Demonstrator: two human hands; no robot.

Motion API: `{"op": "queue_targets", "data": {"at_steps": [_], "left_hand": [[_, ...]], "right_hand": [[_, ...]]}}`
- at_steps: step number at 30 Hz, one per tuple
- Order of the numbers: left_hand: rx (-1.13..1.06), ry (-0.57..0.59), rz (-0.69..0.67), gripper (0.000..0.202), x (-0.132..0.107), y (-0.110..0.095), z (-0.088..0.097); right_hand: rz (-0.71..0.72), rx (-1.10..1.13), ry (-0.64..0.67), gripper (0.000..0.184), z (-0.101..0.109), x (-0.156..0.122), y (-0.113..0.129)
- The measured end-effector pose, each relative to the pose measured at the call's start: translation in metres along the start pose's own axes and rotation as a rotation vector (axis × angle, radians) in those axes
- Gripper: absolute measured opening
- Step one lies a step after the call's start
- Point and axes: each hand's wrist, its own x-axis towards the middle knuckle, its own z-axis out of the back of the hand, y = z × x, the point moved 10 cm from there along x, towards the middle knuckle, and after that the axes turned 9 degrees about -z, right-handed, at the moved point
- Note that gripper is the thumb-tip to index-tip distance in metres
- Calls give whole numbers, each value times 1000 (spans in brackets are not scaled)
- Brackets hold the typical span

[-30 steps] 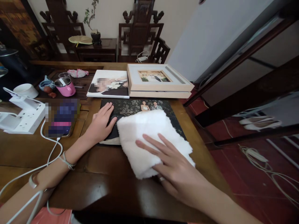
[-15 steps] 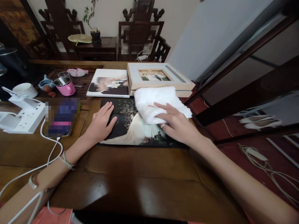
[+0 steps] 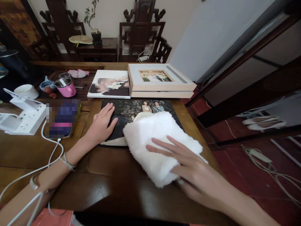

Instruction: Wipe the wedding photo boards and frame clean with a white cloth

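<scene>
- Left hand (image 3: pixel 101 125): loosely spread, resting on the left edge of the dark photo panel (image 3: pixel 121 122), mid-frame on the desk (image 3: pixel 113 175).
- Right hand (image 3: pixel 191 169): fingers outstretched over the white cloth (image 3: pixel 145 131), right of centre, across the panel's near edge; any pinch beneath cannot be told.
- Likely step: wiping the panel; another stroke would call for even pressure while the left hand braces.

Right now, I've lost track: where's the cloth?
In the head view, the cloth lies right of centre, under the right hand, over part of the dark photo.
</scene>
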Motion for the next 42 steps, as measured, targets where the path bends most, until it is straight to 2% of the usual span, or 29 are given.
{"op": "queue_targets", "data": {"at_steps": [8, 12, 18, 24, 28, 31, 33, 35, 40, 42], "left_hand": [[-7, -4, 8, 51, -7, -5, 0], [-7, -2, 15, 51, -8, -6, 0], [-12, 25, 32, 51, -7, -5, 3], [-3, 1, 13, 50, -8, -6, 20], [2, 12, 18, 51, -8, -5, 22], [4, 8, 14, 50, -7, -5, 18], [3, 14, 19, 51, -7, -5, 16], [4, 22, 29, 52, -10, -6, 15], [-1, 20, 33, 52, -17, -9, 14], [-8, 14, 22, 51, -17, -9, 12]], "right_hand": [[-119, -6, -117, 36, 7, 41, -72], [-166, -59, -153, 34, 4, 48, -80], [-174, -117, -187, 28, 3, 30, -47], [-125, -49, -183, 24, 7, 4, 9], [-47, -26, -149, 24, 0, -8, 45], [4, 8, -96, 25, -1, -6, 49], [2, 44, -45, 28, 1, 1, 35], [-27, 72, -34, 32, 7, 11, 11], [-209, 16, -133, 34, 19, 34, -68], [-270, -22, -167, 36, 18, 35, -85]]}}
